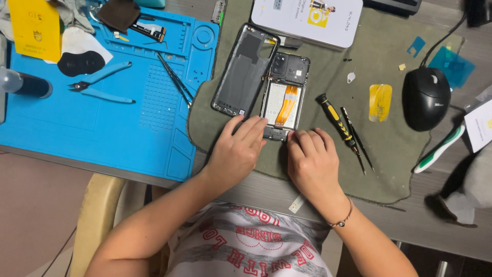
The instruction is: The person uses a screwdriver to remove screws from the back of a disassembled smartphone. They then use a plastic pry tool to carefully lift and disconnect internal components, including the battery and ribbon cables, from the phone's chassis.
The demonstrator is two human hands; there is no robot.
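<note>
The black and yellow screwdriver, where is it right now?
In the head view, the black and yellow screwdriver lies on the grey-green cloth, just right of the opened phone and above the right hand.

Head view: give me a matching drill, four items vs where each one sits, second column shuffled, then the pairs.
Items:
1. opened phone
2. blue-handled cutters
3. black and yellow screwdriver
4. black mouse

Places:
A. on the blue work mat
B. far right, past the cloth's edge
C. under the fingertips of the left hand and right hand
D. on the grey-green cloth, just right of the phone

Pairs: 1-C, 2-A, 3-D, 4-B
</note>
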